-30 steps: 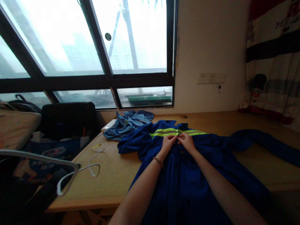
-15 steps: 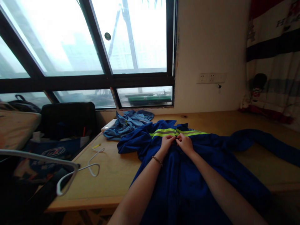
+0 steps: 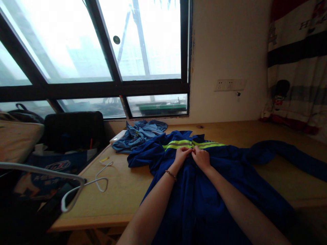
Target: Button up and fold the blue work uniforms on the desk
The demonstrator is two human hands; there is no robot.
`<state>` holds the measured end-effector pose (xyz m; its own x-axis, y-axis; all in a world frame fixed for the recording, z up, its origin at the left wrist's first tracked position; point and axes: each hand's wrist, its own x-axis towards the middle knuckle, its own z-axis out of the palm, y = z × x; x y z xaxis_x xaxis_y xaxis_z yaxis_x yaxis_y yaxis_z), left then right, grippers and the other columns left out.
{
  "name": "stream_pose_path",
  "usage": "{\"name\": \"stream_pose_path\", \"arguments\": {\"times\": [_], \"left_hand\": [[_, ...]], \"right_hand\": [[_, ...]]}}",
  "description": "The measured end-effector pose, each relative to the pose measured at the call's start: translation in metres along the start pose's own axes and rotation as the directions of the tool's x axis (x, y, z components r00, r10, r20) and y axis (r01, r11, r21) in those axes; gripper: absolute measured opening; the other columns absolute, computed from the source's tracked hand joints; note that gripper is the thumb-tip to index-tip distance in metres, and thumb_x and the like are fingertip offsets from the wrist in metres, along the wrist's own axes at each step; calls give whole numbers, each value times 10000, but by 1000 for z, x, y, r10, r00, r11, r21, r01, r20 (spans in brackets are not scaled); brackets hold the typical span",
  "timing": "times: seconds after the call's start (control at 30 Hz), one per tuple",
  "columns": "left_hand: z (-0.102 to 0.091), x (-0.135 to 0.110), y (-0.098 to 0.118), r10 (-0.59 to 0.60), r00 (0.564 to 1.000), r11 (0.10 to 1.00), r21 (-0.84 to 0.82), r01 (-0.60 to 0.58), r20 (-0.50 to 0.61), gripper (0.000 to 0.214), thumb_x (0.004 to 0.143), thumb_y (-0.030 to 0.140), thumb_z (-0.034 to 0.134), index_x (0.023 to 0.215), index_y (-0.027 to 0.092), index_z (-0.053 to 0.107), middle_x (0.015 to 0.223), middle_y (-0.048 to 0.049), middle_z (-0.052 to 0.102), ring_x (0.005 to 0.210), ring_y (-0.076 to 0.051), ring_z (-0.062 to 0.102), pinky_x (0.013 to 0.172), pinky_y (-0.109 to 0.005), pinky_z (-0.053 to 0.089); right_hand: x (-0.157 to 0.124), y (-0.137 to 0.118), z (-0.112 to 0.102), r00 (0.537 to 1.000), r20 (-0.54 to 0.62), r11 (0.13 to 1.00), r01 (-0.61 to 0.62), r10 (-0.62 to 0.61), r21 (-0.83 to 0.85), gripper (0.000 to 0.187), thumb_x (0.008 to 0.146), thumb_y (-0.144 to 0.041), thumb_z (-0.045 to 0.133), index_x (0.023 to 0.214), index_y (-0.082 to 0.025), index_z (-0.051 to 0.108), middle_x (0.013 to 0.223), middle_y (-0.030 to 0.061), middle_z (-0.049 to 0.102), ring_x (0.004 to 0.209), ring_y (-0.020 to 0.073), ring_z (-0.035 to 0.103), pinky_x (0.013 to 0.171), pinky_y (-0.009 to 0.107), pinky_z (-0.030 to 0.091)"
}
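Note:
A dark blue work jacket [image 3: 230, 177] with yellow-green reflective stripes lies spread front-up on the wooden table [image 3: 120, 190]. My left hand [image 3: 182, 154] and my right hand [image 3: 201, 158] meet at the jacket's front opening just below the stripes. Both hands are closed, pinching the two front edges together. A thin bracelet sits on my left wrist. What the fingertips press on is hidden by the fingers.
A crumpled lighter blue garment [image 3: 139, 132] lies at the table's far left by the window. A white hanger [image 3: 84, 185] and a white cable [image 3: 106, 165] rest on the left. A black bag [image 3: 74, 131] stands beside the table. A striped curtain [image 3: 296, 64] hangs at right.
Both hands have shifted very slightly up the jacket's front and stay pinched together. The jacket has not moved otherwise.

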<state>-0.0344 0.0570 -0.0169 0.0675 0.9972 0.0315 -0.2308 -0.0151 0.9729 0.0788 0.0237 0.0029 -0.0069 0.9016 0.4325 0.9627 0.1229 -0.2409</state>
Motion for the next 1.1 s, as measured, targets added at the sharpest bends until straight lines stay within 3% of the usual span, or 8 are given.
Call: {"name": "stream_pose_path", "arguments": {"times": [0.27,0.4,0.6,0.9,1.1], "left_hand": [[-4,2,-2,-45,998,988,-149,51,40,280,521,308,743,642,114,582,584,-12,587,508,-96,536,512,-216,420],[-4,3,-2,-72,996,988,-131,78,51,266,524,291,733,631,119,562,516,13,535,457,-80,494,464,-201,385],[2,1,2,-16,999,999,-43,17,35,252,540,268,702,536,139,487,410,67,398,356,-30,341,378,-169,253],[-5,6,-4,-98,995,977,-190,93,-20,180,543,199,669,615,123,523,512,15,511,456,-80,483,438,-191,355],[-6,9,-5,-99,993,972,-220,81,-71,242,526,152,669,718,125,524,557,24,532,486,-77,506,477,-193,391]], "right_hand": [[0,-2,-2,999,1,999,-33,33,43,179,836,-345,430,886,-203,527,698,48,642,695,197,613,571,248,347],[0,-1,-2,999,9,997,-45,44,59,162,833,-339,443,869,-203,522,708,50,645,704,200,613,576,252,346],[0,0,0,996,42,993,-77,73,86,179,822,-348,472,863,-182,523,752,71,647,717,193,611,585,249,343],[3,2,5,1000,15,964,-25,22,265,180,764,-297,551,907,-191,529,661,11,638,661,164,603,571,224,338],[4,4,9,1000,18,919,-30,25,392,266,756,-275,535,1007,-186,523,578,-15,610,586,141,580,549,201,348]]}}
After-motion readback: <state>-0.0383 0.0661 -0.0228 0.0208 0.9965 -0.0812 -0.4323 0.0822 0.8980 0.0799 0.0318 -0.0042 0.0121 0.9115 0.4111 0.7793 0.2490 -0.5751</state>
